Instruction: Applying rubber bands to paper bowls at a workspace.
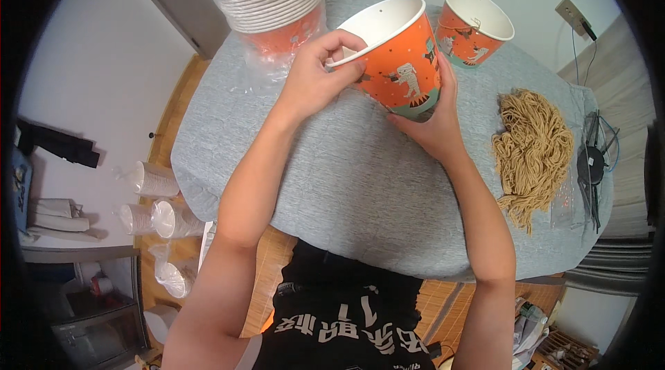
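Over grey cloth, both hands apparently grip orange bucket.

Left hand pinching; right hand cupped, gripping.

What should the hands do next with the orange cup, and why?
Probably reach for a strand from the tan string bundle. The left hand pinches the orange cup at its rim beside a small hole, the right hand cradles its base, and the second cup already seems strung.
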The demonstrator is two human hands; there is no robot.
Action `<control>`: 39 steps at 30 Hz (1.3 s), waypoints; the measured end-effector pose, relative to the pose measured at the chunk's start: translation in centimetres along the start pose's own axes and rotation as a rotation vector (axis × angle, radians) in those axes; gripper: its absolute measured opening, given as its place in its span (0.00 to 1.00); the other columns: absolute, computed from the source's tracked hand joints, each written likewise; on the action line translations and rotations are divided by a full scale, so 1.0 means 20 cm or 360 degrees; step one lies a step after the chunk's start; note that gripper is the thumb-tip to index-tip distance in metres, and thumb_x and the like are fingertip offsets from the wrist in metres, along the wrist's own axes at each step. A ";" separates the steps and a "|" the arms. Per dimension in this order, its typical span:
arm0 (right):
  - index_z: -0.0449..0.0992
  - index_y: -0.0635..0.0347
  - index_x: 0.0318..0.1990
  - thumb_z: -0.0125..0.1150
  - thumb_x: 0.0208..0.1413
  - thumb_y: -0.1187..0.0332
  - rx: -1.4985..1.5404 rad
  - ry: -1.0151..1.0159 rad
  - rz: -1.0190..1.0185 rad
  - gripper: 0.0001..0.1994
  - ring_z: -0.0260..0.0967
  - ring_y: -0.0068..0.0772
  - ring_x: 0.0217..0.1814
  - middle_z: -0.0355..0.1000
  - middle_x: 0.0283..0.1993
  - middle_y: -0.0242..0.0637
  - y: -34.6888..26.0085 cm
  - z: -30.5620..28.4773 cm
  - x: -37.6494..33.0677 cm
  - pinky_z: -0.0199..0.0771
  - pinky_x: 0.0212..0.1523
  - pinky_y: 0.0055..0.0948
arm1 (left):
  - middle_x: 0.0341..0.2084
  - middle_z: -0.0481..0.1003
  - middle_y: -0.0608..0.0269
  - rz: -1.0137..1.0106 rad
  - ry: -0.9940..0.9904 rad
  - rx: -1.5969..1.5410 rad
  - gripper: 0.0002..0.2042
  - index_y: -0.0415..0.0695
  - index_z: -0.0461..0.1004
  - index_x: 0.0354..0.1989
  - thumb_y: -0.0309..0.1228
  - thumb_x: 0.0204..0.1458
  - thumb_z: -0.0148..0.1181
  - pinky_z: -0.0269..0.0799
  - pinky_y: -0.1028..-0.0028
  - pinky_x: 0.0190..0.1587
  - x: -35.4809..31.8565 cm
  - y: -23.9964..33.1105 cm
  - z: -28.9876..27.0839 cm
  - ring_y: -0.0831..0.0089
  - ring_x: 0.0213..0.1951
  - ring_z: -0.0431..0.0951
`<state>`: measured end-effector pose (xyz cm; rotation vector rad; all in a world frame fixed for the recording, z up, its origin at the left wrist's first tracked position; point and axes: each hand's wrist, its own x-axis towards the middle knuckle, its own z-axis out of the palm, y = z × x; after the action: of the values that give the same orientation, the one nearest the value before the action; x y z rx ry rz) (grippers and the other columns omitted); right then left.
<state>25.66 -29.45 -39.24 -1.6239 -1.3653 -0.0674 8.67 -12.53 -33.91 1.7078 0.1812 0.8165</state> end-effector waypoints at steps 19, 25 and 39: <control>0.44 0.56 0.74 0.84 0.33 0.66 0.0086 -0.0013 0.0144 0.62 0.43 0.53 0.79 0.44 0.76 0.50 -0.01 -0.01 0.01 0.51 0.76 0.46 | 0.31 0.81 0.66 -0.0045 0.0013 0.0174 0.07 0.37 0.80 0.38 0.27 0.56 0.67 0.76 0.79 0.39 0.01 0.03 -0.01 0.80 0.33 0.81; 0.42 0.58 0.74 0.85 0.32 0.66 0.0094 -0.0008 0.0157 0.63 0.43 0.54 0.79 0.43 0.76 0.51 0.03 0.00 0.01 0.51 0.76 0.46 | 0.39 0.78 0.66 0.0014 -0.0208 0.0354 0.06 0.39 0.80 0.41 0.26 0.58 0.65 0.71 0.76 0.48 0.02 0.00 -0.07 0.79 0.43 0.77; 0.42 0.58 0.74 0.85 0.31 0.66 0.0059 -0.0013 0.0138 0.64 0.43 0.54 0.79 0.43 0.76 0.52 0.02 0.00 0.00 0.51 0.76 0.46 | 0.34 0.81 0.66 0.0085 -0.0124 0.0307 0.07 0.37 0.81 0.39 0.27 0.55 0.67 0.74 0.76 0.42 0.01 0.01 -0.05 0.80 0.39 0.78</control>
<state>25.91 -29.33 -39.48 -1.6522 -1.2932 0.0160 8.09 -11.68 -33.50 1.9300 0.1662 0.7905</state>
